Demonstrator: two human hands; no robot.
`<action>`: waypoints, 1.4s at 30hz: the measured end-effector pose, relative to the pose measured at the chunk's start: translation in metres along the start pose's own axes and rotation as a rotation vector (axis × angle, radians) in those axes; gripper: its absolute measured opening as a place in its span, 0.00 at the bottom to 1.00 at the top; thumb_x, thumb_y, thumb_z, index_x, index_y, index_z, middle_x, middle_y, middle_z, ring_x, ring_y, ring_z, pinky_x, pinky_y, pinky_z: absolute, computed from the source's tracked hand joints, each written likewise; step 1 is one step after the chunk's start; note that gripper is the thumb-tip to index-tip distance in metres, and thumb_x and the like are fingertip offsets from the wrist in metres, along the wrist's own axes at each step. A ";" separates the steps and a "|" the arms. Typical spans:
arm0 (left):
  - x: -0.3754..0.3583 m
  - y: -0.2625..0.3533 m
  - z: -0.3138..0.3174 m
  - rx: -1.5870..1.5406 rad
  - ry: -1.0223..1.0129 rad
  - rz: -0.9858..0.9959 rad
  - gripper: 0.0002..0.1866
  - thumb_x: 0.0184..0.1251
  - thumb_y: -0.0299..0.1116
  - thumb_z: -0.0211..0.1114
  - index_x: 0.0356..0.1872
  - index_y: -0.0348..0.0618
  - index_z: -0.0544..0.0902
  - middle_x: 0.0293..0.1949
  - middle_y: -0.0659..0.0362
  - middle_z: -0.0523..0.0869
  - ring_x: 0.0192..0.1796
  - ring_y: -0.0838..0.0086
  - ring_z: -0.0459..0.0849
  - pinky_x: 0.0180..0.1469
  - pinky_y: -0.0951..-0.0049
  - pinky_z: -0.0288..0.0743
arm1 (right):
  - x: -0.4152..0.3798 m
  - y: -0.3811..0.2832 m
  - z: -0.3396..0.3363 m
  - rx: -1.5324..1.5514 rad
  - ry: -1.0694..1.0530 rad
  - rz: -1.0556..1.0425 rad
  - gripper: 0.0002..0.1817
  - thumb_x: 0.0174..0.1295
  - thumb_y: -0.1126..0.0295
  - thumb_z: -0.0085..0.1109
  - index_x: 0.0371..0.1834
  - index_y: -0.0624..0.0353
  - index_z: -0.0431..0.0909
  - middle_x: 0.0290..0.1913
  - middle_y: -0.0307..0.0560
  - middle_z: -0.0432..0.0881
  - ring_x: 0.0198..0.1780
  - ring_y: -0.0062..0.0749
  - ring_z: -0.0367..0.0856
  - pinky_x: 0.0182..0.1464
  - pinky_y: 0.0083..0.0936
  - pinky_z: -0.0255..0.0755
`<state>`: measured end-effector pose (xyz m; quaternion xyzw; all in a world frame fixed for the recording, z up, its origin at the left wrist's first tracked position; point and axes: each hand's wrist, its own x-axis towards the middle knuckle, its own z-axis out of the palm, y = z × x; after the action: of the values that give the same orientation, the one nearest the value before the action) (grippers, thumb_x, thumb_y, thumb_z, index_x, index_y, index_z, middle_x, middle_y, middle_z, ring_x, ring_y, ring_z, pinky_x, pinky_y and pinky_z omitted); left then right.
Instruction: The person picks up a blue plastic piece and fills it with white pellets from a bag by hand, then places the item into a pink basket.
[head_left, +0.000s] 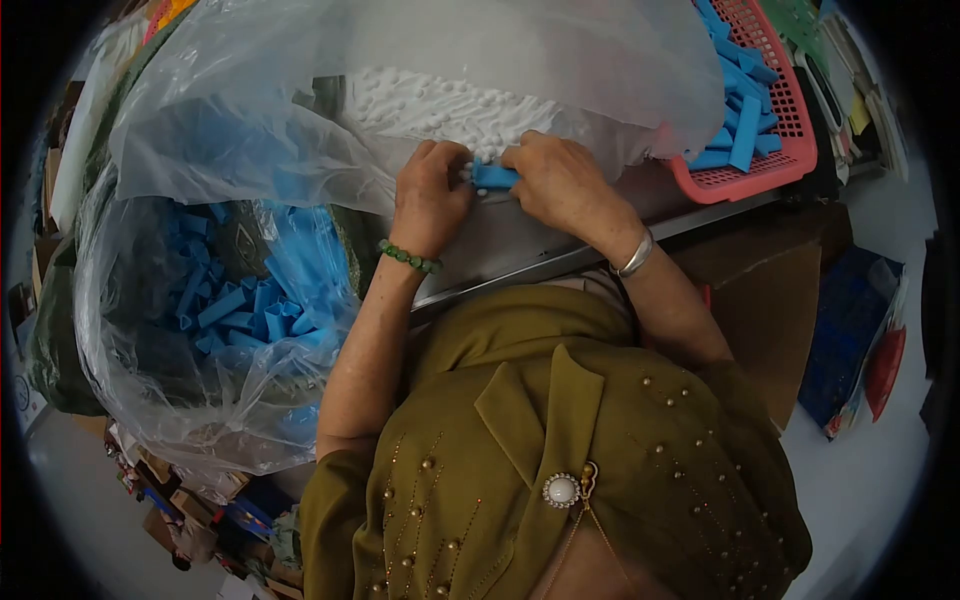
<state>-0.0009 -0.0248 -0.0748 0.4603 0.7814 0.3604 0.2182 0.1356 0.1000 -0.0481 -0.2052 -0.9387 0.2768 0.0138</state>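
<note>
A blue piece (495,177) lies between my two hands at the table's near side. My right hand (565,185) is closed on its right end. Fingers curled, my left hand (436,185) is at its left end, beside a few small white pellets; what those fingertips pinch is too small to make out. Many white pellets (440,105) lie on a clear plastic sheet just beyond both hands.
A pink basket (743,183) of blue pieces stands at the back right. On the left, a large clear plastic bag (120,370) holds many blue triangular tubes (240,305). The metal table edge (560,262) runs in front of me. Cardboard (770,300) is at the right.
</note>
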 end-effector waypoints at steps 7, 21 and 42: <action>0.000 0.005 -0.011 -0.595 -0.028 -0.217 0.13 0.53 0.17 0.67 0.42 0.36 0.81 0.34 0.63 0.82 0.38 0.80 0.81 0.42 0.78 0.78 | -0.005 0.006 0.002 0.216 0.143 0.003 0.13 0.50 0.76 0.63 0.41 0.63 0.79 0.37 0.54 0.78 0.40 0.53 0.78 0.43 0.40 0.72; 0.002 0.071 -0.035 -0.202 0.063 0.163 0.12 0.56 0.17 0.66 0.43 0.36 0.83 0.39 0.57 0.84 0.39 0.76 0.85 0.41 0.79 0.79 | -0.018 0.007 -0.004 0.643 0.284 -0.038 0.13 0.54 0.76 0.59 0.45 0.61 0.78 0.38 0.56 0.80 0.37 0.53 0.79 0.39 0.35 0.73; 0.004 0.018 0.001 0.158 0.044 0.224 0.17 0.47 0.21 0.66 0.42 0.41 0.81 0.40 0.52 0.78 0.39 0.60 0.80 0.43 0.65 0.75 | -0.035 0.023 -0.015 0.278 0.336 -0.001 0.08 0.50 0.75 0.62 0.32 0.65 0.76 0.33 0.55 0.77 0.34 0.51 0.80 0.36 0.40 0.73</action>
<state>0.0083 -0.0151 -0.0617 0.5523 0.7558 0.3298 0.1228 0.1788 0.1113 -0.0449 -0.2440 -0.8760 0.3656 0.1985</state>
